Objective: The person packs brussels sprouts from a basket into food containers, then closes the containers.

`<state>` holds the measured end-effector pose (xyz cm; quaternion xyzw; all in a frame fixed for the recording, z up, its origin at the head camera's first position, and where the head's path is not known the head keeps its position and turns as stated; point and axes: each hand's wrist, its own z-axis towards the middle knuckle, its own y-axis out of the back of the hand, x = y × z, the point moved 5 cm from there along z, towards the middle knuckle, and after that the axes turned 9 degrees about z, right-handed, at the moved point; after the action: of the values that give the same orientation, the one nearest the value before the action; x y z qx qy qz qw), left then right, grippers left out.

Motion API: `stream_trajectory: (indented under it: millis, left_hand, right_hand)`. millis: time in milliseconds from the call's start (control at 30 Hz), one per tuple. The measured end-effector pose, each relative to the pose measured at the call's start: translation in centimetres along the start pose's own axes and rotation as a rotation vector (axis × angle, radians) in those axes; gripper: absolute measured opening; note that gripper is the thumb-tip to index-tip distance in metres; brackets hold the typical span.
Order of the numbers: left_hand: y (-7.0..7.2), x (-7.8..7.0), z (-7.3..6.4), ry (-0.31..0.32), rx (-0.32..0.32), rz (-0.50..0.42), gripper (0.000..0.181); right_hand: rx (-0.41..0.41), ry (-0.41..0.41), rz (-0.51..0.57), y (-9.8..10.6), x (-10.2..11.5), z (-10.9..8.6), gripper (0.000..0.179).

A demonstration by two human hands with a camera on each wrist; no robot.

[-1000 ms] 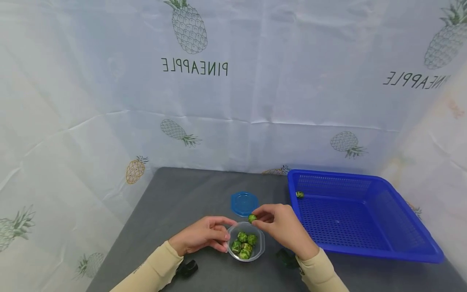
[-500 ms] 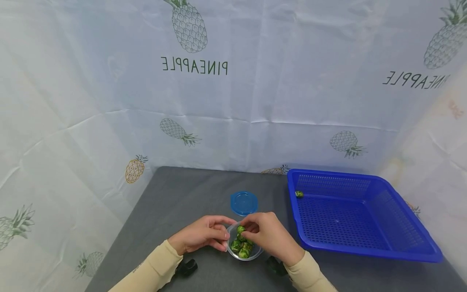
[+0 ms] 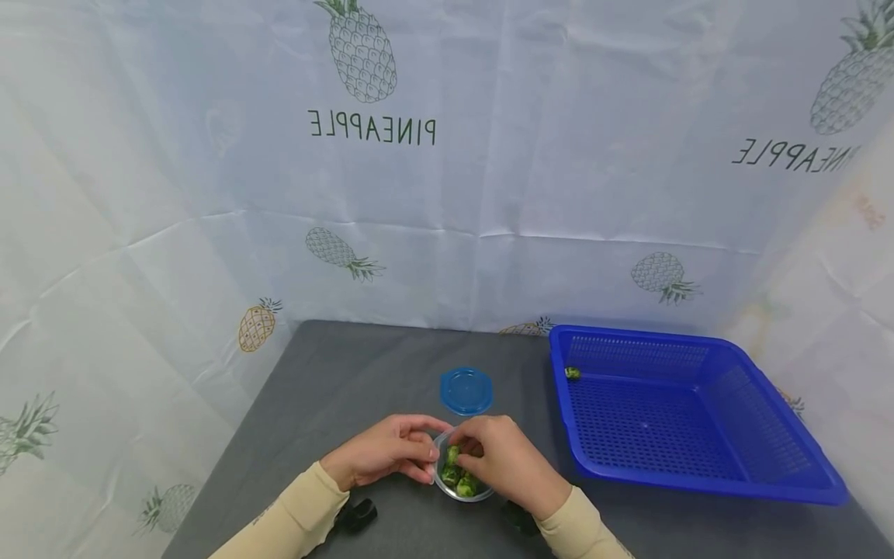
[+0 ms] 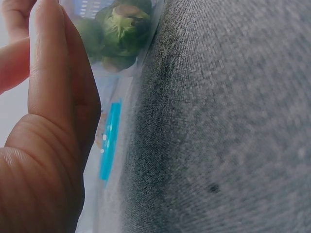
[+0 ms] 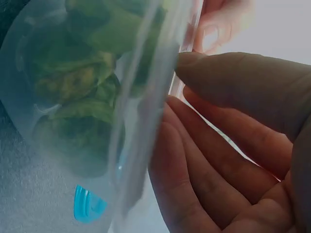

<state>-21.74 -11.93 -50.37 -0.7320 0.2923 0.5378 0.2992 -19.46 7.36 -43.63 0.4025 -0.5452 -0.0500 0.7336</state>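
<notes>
"On the grey table (image 3: 349, 380), at six o'clock in the head view, where is the right hand (image 3: 508, 462) now?"

"Over the clear bowl (image 3: 461, 498), coming in from four o'clock. Its fingertips dip inside the rim, beside a Brussels sprout (image 3: 454, 456) at the bowl's ten o'clock."

"Are they clamped on it?"

"I can't tell. The view from a second ago shows the hand pinching a sprout above the rim at one o'clock; now it is lower and further towards nine."

"And the left hand (image 3: 387, 450)?"

"Unchanged at the bowl's nine o'clock, thumb and fingers curved round its side, gripping it."

"What about the other sprouts (image 3: 466, 487)?"

"They lie in the bowl too, now partly covered by the right hand."

"Around it?"

"The blue lid (image 3: 466, 390) lies at twelve, apart from the bowl. The blue basket (image 3: 705, 484) stands at two, a lone sprout (image 3: 573, 373) in its ten o'clock corner, as before."
</notes>
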Motion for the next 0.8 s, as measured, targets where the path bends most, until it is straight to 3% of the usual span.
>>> stream_trajectory:
  millis: [200,400,633,800]
  left_hand:
    - [-0.3,-0.3,0.4,-0.006,0.015,-0.006,0.062]
    - [-0.2,-0.3,0.4,-0.003,0.009,0.013,0.061]
    - [-0.2,0.0,0.1,0.02,-0.02,0.03,0.061]
    - [-0.2,0.1,0.1,0.019,-0.024,0.031,0.061]
  right_hand:
    - [-0.024,0.007,-0.012,0.9,0.1,-0.5,0.015]
    - [-0.072,-0.013,-0.045,3.3,0.7,-1.2,0.016]
    - [-0.156,-0.072,-0.142,9.0,1.0,-3.0,0.018]
    - [-0.177,-0.169,-0.143,14.2,-1.9,-3.7,0.017]
